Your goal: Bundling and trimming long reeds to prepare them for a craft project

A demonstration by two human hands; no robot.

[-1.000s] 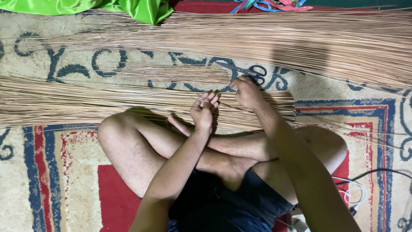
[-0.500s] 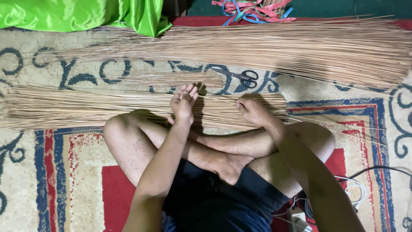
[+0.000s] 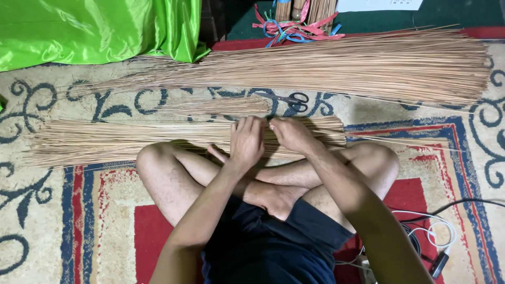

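The person sits cross-legged, both bare forearms reaching forward over the knees. The left hand [image 3: 246, 141] lies palm down, fingers [image 3: 247, 124] stretched flat and together. The right hand [image 3: 292, 134] sits just beside it, knuckles up, fingers curled under.

Patterned carpet [image 3: 63, 221] in cream, blue and red; two long bundles of thin sticks [image 3: 357, 66] [image 3: 121, 139], scissors [image 3: 292, 100], green cloth [image 3: 94, 29], coloured ribbons [image 3: 294, 29], cables [image 3: 436, 231] lying on it
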